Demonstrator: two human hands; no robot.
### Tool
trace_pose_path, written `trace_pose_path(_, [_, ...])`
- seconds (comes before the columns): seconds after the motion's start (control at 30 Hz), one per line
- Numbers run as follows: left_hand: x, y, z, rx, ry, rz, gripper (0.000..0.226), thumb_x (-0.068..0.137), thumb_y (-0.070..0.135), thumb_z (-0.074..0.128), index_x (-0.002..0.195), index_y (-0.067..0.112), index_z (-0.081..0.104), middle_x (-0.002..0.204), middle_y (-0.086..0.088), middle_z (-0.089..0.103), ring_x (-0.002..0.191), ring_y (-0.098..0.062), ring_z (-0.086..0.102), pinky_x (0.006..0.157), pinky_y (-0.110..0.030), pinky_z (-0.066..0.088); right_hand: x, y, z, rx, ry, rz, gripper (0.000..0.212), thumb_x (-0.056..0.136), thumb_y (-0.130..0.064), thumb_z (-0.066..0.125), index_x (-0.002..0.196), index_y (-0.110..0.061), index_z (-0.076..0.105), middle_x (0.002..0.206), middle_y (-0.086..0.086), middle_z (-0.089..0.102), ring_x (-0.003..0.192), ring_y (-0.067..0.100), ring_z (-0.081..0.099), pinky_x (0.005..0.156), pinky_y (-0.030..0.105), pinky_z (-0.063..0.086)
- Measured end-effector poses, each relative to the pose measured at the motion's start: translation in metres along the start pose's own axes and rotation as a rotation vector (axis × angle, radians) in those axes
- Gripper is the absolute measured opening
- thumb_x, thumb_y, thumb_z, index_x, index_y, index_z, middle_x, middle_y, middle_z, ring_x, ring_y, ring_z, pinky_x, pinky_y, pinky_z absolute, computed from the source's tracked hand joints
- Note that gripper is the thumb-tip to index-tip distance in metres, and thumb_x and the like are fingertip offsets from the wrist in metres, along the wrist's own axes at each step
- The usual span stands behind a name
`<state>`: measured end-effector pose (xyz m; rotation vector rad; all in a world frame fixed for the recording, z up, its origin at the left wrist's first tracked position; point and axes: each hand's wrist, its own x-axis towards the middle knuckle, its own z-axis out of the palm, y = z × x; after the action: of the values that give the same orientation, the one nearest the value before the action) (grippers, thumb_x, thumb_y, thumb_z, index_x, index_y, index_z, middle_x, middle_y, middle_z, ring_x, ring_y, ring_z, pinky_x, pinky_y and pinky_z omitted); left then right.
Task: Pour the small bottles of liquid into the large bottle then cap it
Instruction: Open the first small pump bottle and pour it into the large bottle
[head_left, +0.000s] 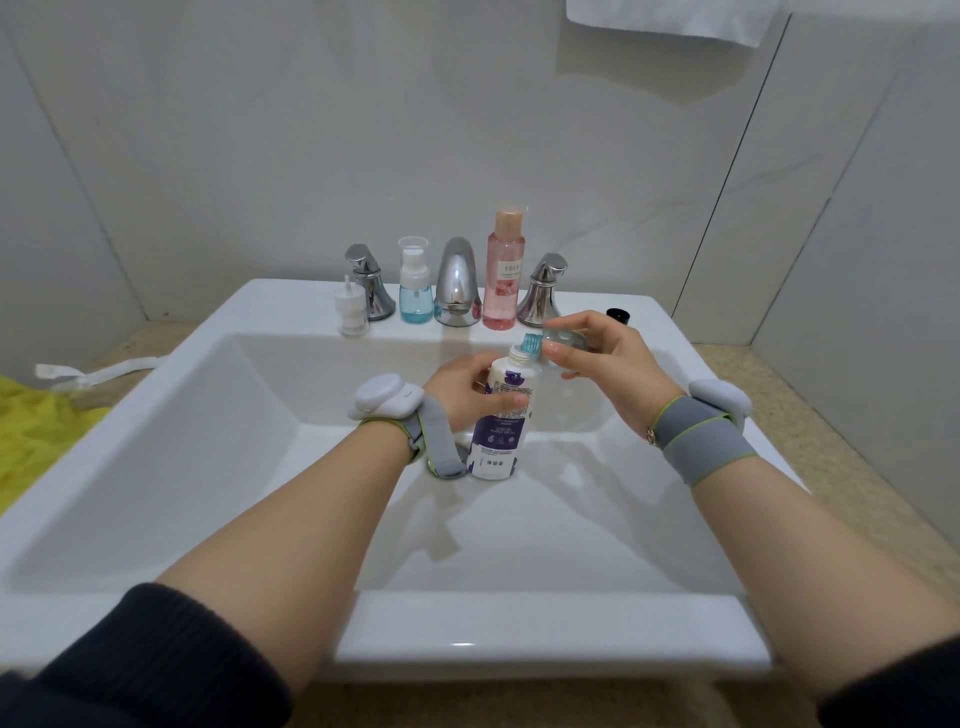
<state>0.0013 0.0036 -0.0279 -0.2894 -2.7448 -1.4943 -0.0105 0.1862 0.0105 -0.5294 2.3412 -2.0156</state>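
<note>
Now our left hand (470, 387) grips the light, slick large bottle (500, 415) mid-body, while our right hand (605, 358) pinches the tipped small bottle (558, 343) at its mouth.

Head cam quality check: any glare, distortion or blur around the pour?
Head view: strong wide-angle bowing, the sink rim and wall tile seams curve. Soft even light, faint arm shadows in the basin. Specular glare on the chrome faucet. Left hand on the large bottle and right hand with the small bottle are fairly sharp; label text unreadable.
</note>
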Motion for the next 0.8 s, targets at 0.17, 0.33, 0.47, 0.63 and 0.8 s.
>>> trace_pose_path(0.17, [0.0003, -0.0002, 0.0001, -0.012, 0.001, -0.006, 0.046, 0.08, 0.027, 0.072, 0.122, 0.02, 0.055, 0.112, -0.001, 0.065, 0.104, -0.018, 0.06, 0.094, -0.032, 0.048, -0.0003, -0.0003, -0.0001, -0.008, -0.001, -0.004, 0.02, 0.082, -0.005, 0.069, 0.098, -0.016, 0.063, 0.095, 0.005, 0.067, 0.072, 0.004, 0.063, 0.062, 0.016, 0.049])
trace_pose_path(0.33, [0.0004, -0.0005, 0.0006, 0.0, 0.005, -0.005, 0.046, 0.08, 0.027, 0.072, 0.123, 0.019, 0.055, 0.113, -0.003, 0.065, 0.105, -0.018, 0.06, 0.095, -0.033, 0.048, 0.0, -0.0004, 0.0002, -0.008, -0.003, -0.003, 0.02, 0.082, -0.005, 0.069, 0.097, -0.017, 0.063, 0.097, 0.005, 0.067, 0.071, 0.001, 0.063, 0.062, 0.017, 0.049])
trace_pose_path(0.47, [0.0005, -0.0007, -0.0001, -0.004, 0.002, -0.009, 0.047, 0.08, 0.028, 0.072, 0.123, 0.02, 0.054, 0.114, -0.003, 0.064, 0.105, -0.018, 0.06, 0.094, -0.032, 0.048, -0.0002, -0.0007, 0.0005, -0.01, 0.001, 0.0, 0.02, 0.083, -0.004, 0.068, 0.1, -0.014, 0.063, 0.099, 0.007, 0.066, 0.075, 0.005, 0.063, 0.062, 0.017, 0.049])
trace_pose_path(0.63, [0.001, -0.001, 0.0001, 0.009, 0.002, -0.011, 0.046, 0.08, 0.029, 0.072, 0.122, 0.02, 0.055, 0.113, -0.003, 0.065, 0.105, -0.018, 0.06, 0.096, -0.035, 0.048, 0.0002, -0.0006, 0.0003, -0.008, 0.001, 0.005, 0.02, 0.082, -0.005, 0.069, 0.097, -0.017, 0.063, 0.1, 0.008, 0.067, 0.075, 0.006, 0.063, 0.063, 0.017, 0.049])
trace_pose_path(0.8, [0.001, -0.0007, 0.0, 0.008, -0.001, -0.014, 0.046, 0.081, 0.028, 0.072, 0.123, 0.02, 0.055, 0.114, -0.003, 0.064, 0.106, -0.018, 0.06, 0.095, -0.034, 0.047, 0.0007, -0.0002, 0.0003, -0.009, 0.001, 0.011, 0.021, 0.082, -0.005, 0.069, 0.1, -0.014, 0.063, 0.102, 0.008, 0.067, 0.077, 0.007, 0.063, 0.064, 0.017, 0.05])
